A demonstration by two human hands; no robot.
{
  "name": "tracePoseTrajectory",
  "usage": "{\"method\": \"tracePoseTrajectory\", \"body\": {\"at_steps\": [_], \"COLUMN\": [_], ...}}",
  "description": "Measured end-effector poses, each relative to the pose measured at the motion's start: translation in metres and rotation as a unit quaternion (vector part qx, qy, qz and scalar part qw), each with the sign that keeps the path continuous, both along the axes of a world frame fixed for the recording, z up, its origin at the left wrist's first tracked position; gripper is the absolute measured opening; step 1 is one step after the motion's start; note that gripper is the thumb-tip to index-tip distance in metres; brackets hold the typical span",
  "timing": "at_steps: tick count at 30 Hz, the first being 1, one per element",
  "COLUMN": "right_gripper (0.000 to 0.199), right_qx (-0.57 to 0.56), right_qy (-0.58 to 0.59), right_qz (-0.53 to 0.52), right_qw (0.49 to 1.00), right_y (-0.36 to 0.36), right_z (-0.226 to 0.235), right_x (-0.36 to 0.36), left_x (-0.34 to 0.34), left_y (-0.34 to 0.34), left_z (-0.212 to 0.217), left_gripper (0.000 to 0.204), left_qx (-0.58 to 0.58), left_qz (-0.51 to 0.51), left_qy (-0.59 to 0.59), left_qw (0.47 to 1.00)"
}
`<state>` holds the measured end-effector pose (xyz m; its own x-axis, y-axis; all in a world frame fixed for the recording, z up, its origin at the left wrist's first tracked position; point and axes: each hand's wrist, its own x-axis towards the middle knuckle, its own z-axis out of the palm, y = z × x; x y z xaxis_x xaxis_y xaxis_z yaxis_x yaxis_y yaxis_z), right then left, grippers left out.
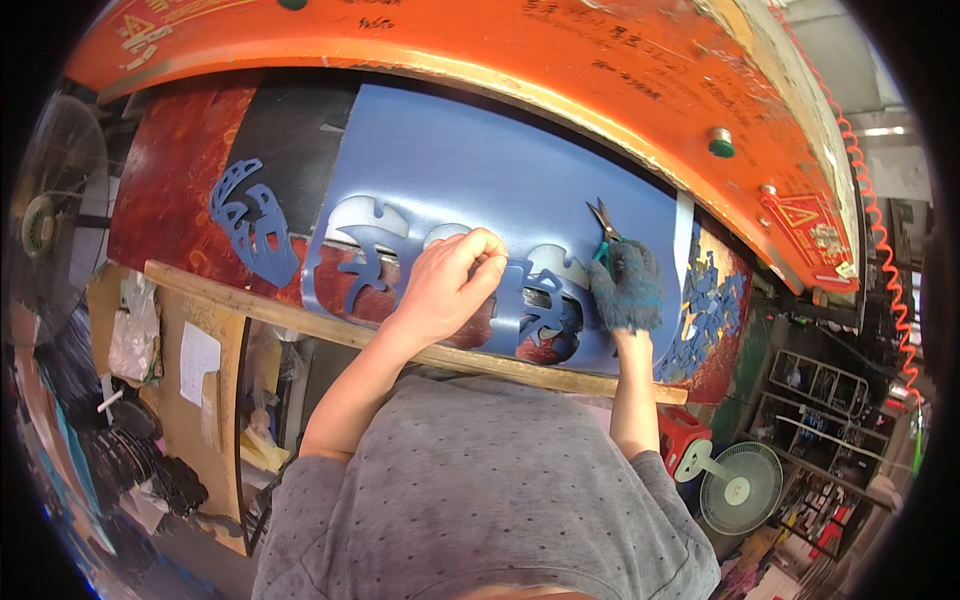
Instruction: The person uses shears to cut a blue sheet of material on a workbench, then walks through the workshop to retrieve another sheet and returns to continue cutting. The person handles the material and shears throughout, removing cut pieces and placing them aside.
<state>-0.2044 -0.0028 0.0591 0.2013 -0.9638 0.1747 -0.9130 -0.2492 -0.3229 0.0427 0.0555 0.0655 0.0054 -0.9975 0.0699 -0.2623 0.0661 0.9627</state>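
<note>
A large blue sheet [480, 150] lies on the worktable, with curved openings cut through its near part. Pale, shiny rounded shapes [368, 216] show along the far rims of these openings. My bare left hand [450, 280] is closed in a pinch over the near part of the sheet, between two openings; whatever its fingers hold is hidden. On my right hand [628, 285] is a dark grey knit glove, its fingers closed round the teal handles of small scissors [604, 226]. The scissor blades are parted and point away from me, above the sheet.
A blue cut-out lattice piece [255, 225] lies left of the sheet. Many blue scraps [705, 315] are heaped at the right. An orange machine beam [450, 40] spans the far side. A wooden strip [330, 325] edges the table near me; a white fan [740, 487] stands lower right.
</note>
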Motion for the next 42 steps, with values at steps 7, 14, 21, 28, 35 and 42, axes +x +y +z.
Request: {"method": "tracePoseTrajectory", "body": {"at_steps": [7,14,21,28,35,42], "right_gripper": [0.031,0.024,0.026,0.046,0.045,0.045], "right_qx": [0.013,0.341,0.427,0.399,0.215,0.310], "right_qy": [0.118,-0.402,-0.470,-0.293,-0.130,-0.229], "right_qz": [0.023,-0.105,0.123,0.213,0.308,0.264], "right_qw": [0.993,0.843,0.763,0.842,0.918,0.884], "right_y": [-0.026,-0.030,0.015,0.024,0.025,0.022], "right_z": [-0.034,0.005,0.034,0.026,0.027,0.034], "right_x": [-0.043,-0.043,-0.036,-0.039,-0.033,-0.029], "left_x": [-0.011,0.000,0.008,0.015,0.012,0.010], "left_y": [-0.007,-0.005,-0.009,-0.011,-0.011,-0.013], "left_z": [-0.004,-0.005,-0.002,-0.001,-0.005,-0.005], "left_gripper": [0.019,0.031,0.033,0.032,0.031,0.030], "left_qx": [0.008,0.001,0.036,-0.035,-0.014,-0.012], "left_qz": [0.001,-0.043,-0.126,-0.159,-0.141,-0.123], "left_qy": [0.115,0.128,0.186,0.131,0.150,0.153], "left_qw": [0.993,0.991,0.974,0.978,0.978,0.981]}}
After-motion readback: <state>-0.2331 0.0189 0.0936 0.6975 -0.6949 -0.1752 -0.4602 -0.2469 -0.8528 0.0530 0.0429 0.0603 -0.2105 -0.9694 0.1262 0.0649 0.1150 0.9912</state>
